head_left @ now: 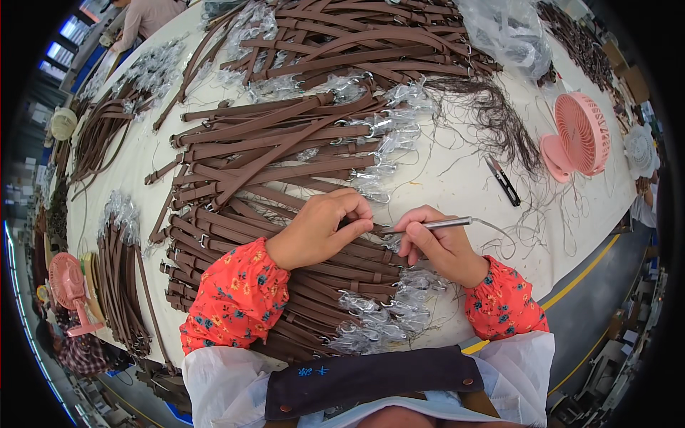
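- Left hand (pixel 314 230): fingertips together, can't tell on what
- Right hand (pixel 444 248): clamped on a silver tool (pixel 448 222)
- Brown straps (pixel 342 274) under left hand
- Snips (pixel 505 184) beyond right hand

Hands (pixel 317 228) over brown straps (pixel 285 173), slim silver tool (pixel 448 222) in the right, pink fan (pixel 585 134), white table (pixel 457 175)

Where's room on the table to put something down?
The white table is nearly bare between the snippers and the right hand. There's a gap between the two small strap bundles at left. It's crowded with brown straps under the left hand, and dark threads beside the rightmost pink fan.
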Motion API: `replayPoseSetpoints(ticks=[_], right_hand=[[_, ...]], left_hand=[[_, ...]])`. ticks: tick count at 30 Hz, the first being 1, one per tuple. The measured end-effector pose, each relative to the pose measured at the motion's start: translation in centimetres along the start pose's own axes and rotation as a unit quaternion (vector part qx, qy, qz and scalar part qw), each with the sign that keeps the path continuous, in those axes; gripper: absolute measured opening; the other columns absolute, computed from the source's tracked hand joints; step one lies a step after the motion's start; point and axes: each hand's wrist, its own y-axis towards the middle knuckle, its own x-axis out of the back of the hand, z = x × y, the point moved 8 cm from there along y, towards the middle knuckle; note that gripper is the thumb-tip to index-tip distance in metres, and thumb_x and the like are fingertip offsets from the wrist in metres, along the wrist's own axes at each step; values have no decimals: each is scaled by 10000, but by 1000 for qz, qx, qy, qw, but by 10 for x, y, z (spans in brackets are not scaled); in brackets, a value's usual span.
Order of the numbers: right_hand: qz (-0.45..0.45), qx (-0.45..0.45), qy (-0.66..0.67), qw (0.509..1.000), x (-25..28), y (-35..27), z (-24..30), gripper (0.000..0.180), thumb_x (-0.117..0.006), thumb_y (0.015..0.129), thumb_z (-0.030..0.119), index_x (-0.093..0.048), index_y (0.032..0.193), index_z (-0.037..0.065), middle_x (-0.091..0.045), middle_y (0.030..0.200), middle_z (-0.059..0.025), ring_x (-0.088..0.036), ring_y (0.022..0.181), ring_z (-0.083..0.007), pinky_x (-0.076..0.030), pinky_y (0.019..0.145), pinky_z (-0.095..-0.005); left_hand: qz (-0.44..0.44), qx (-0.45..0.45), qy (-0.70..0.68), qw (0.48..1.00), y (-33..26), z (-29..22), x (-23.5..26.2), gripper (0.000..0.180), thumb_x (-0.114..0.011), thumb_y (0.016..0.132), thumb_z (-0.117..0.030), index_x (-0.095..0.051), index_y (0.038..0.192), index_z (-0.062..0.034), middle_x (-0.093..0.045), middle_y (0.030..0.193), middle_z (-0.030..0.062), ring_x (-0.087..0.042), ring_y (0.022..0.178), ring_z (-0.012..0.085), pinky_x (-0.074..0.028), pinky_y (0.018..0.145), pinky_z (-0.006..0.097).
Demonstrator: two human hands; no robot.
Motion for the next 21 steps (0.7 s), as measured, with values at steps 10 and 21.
replayPoseSetpoints(ticks=[10,21], right_hand=[[-7,12,20,1000,1,-1,2,253,-490,1087,240,-583,1167,18,-638,838,-38,-602,683,-76,-495,606,-225],[-16,12,27,999,3,0,0,246,-478,1090,226,-574,1172,14,-638,849,-46,-603,682,-76,-509,614,-227]], left_hand=[[35,-4,-1,999,0,-2,2,108,-713,898,-80,-637,933,-11,-650,923,79,-632,862,219,-505,791,339],[54,-13,19,998,0,-5,1,113,-727,887,-89,-642,905,-16,-656,952,88,-634,900,240,-503,823,345]])
